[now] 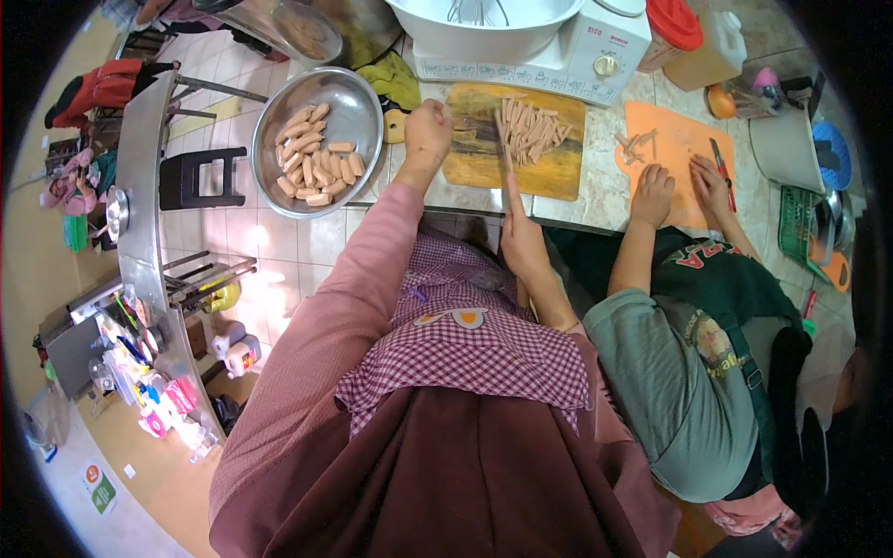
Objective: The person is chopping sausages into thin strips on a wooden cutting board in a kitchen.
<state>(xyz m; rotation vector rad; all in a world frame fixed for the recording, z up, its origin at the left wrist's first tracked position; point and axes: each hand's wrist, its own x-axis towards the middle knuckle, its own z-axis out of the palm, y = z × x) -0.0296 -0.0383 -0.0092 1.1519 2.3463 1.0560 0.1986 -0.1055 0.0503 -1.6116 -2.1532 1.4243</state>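
Note:
My right hand [524, 244] grips a knife [506, 150], its blade set edge-on beside a pile of sausage strips [534, 132]. The strips lie on a worn wooden cutting board [467, 164]. Over the left end of that board, near its handle [395, 127], my left hand [428, 132] hangs with curled fingers; whether it holds anything is hidden. To its left, a steel bowl [259, 150] contains many short sausage pieces [321, 167], heaped towards its left and lower side.
A Bosch mixer [593, 56] with a white bowl [481, 35] stands behind the board. At right, a co-worker's hands [652, 195] rest on an orange cutting board [673, 132] with a few strips and a red-handled knife [722, 174]. A green cloth [391, 77] lies beside the bowl.

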